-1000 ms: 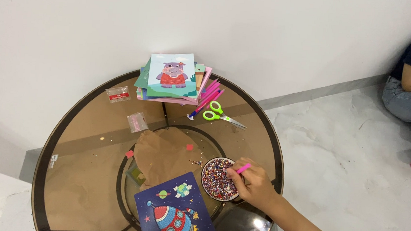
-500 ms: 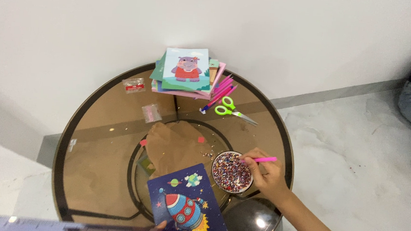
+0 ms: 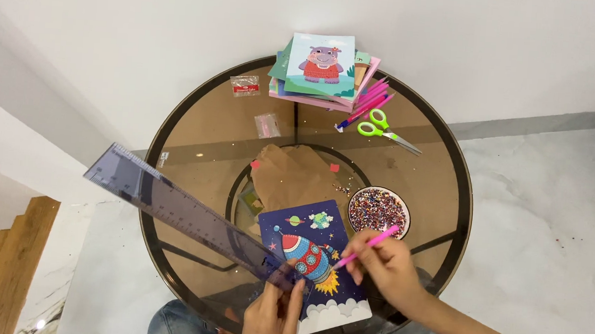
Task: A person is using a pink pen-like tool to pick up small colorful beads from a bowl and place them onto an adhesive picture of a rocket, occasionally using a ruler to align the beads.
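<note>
The right hand (image 3: 388, 267) pinches a pink pen (image 3: 367, 247), tip on the rocket card (image 3: 315, 266). The left hand (image 3: 273, 315) grips a ruler (image 3: 189, 215) jutting over the worktop (image 3: 203, 122); a swing could tip the bead bowl (image 3: 378, 211) just beside the card.

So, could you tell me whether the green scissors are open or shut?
Shut: the green scissors lie flat on the glass table, blades together in one point.

left hand (image 3: 269, 318): wrist cut by bottom edge | bowl (image 3: 379, 212) beads: too small to tell apart
</note>
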